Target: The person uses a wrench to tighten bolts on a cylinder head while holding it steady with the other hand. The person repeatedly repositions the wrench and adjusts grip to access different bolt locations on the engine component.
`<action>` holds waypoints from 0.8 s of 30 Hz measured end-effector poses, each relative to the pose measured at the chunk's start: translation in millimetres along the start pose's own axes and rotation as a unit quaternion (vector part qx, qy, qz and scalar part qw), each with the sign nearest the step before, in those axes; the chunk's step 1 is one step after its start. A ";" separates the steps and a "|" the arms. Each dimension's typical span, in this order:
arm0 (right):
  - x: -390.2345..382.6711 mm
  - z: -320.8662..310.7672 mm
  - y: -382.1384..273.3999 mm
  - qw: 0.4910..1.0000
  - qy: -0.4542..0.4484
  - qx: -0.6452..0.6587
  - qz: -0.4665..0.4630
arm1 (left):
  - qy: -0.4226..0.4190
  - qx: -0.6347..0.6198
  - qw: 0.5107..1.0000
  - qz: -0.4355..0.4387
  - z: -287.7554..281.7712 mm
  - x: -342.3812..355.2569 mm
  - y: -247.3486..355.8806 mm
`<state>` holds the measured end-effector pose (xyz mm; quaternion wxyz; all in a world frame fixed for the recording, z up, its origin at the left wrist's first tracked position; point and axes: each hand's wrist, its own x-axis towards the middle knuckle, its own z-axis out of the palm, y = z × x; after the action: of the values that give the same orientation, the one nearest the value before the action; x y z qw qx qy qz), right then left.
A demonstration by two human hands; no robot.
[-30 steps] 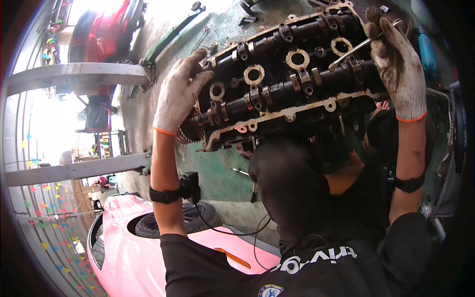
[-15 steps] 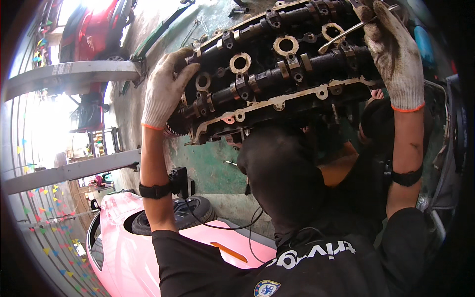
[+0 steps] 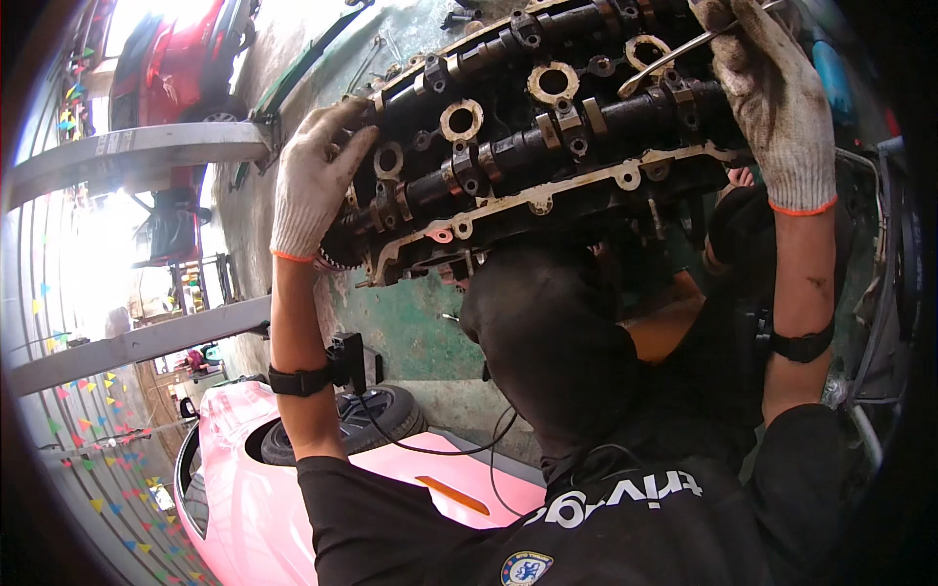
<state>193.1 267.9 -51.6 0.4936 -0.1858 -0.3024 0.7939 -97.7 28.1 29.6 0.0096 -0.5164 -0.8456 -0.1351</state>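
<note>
A dark, oily engine cylinder head (image 3: pixel 508 156) spans the upper middle, tilted up toward the right. Two camshafts and several pale round ports show along its top. My left hand (image 3: pixel 318 176), in a soiled white knit glove, is wrapped round its left end, thumb on the near side and fingers partly hidden. At the right end, my gloved right hand (image 3: pixel 772 103) is closed on a slim metal hand tool, perhaps a wrench (image 3: pixel 669 57), whose tip reaches left over the camshafts. Whether that hand also grips the cylinder head cannot be told. What supports the cylinder head is hidden.
A pink car body panel (image 3: pixel 322 498) and a tyre (image 3: pixel 376 415) lie at lower left. Grey metal beams (image 3: pixel 147 145) cross the left side, with a red car (image 3: pixel 181 78) beyond. A blue bottle-like object (image 3: pixel 832 86) stands at upper right. A black cable (image 3: pixel 430 447) hangs below my left wrist.
The cylinder head, my left hand and the tool's tip appear slightly farther left. Part of the background has shifted left too. Both hands keep the same hold.
</note>
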 end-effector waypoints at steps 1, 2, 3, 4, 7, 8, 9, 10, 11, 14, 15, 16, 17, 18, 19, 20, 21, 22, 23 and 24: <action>-0.3 -0.8 -0.6 1.000 -0.013 -0.001 0.005 | 0.003 0.009 0.999 0.038 -0.5 -0.1 -1.1; -0.2 -1.1 -0.1 1.000 -0.025 -0.001 0.010 | -0.003 0.031 0.999 0.043 -1.3 0.5 -1.6; 0.5 -1.0 0.1 1.000 -0.016 -0.001 0.007 | -0.013 0.057 0.998 0.029 -2.0 0.6 -1.3; 1.3 -0.3 0.5 1.000 -0.006 -0.001 0.003 | -0.018 0.064 0.998 -0.006 -2.1 0.8 -0.4; 1.8 3.7 -3.2 1.000 -0.017 0.011 0.016 | -0.038 0.090 0.987 -0.126 -2.0 0.2 5.7; 1.3 5.1 -6.3 0.999 -0.028 0.015 0.024 | -0.037 0.092 0.986 -0.136 -2.0 -1.1 7.2; 0.2 6.0 -9.5 0.999 -0.034 0.006 0.041 | -0.030 0.092 0.987 -0.127 -1.6 -1.8 7.9; -2.0 6.3 -13.3 0.997 -0.039 -0.003 0.060 | -0.029 0.075 0.990 -0.115 -1.9 -2.8 7.3; -3.8 6.3 -15.7 0.996 -0.044 -0.011 0.080 | -0.021 0.056 0.995 -0.084 -2.6 -4.3 5.6; -6.2 5.5 -11.0 0.999 -0.042 -0.017 0.029 | -0.023 0.011 0.999 -0.026 -2.8 -6.1 -5.2; -5.2 4.8 -7.4 0.999 -0.030 -0.015 0.019 | -0.026 0.003 0.999 -0.022 -2.1 -6.6 -9.4; -3.2 4.1 -3.5 1.000 -0.017 -0.013 0.008 | -0.018 -0.021 0.999 -0.019 -0.2 -7.8 -13.1; -1.1 3.1 -0.7 1.000 -0.005 -0.013 -0.003 | -0.008 -0.040 0.999 -0.025 2.1 -8.9 -16.2; 0.3 1.9 1.0 1.000 -0.003 -0.008 -0.006 | -0.006 -0.056 0.998 -0.028 3.5 -9.0 -18.6; 1.5 1.1 1.4 1.000 -0.001 -0.002 -0.009 | -0.005 -0.031 1.000 -0.002 3.3 -8.4 -20.3; 2.1 0.5 0.8 1.000 0.001 0.003 -0.012 | -0.011 -0.002 1.000 0.027 2.6 -7.7 -20.9; 2.1 0.2 -0.9 1.000 -0.022 0.004 0.007 | -0.015 0.026 0.998 0.049 2.0 -6.7 -20.2; 1.6 0.2 -3.2 0.999 -0.045 0.005 0.026 | -0.016 0.046 0.997 0.065 1.4 -5.9 -18.5; 0.6 0.8 -4.8 0.997 -0.068 0.006 0.046 | -0.014 0.066 0.995 0.074 0.9 -5.4 -15.8; -1.3 1.6 -5.4 0.998 -0.050 -0.002 0.027 | -0.012 0.085 0.993 0.083 0.5 -4.6 -12.6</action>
<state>196.3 268.0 -46.9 0.4559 -0.1549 -0.3232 0.8147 -106.5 18.7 25.6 0.0542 -0.5838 -0.8082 -0.0549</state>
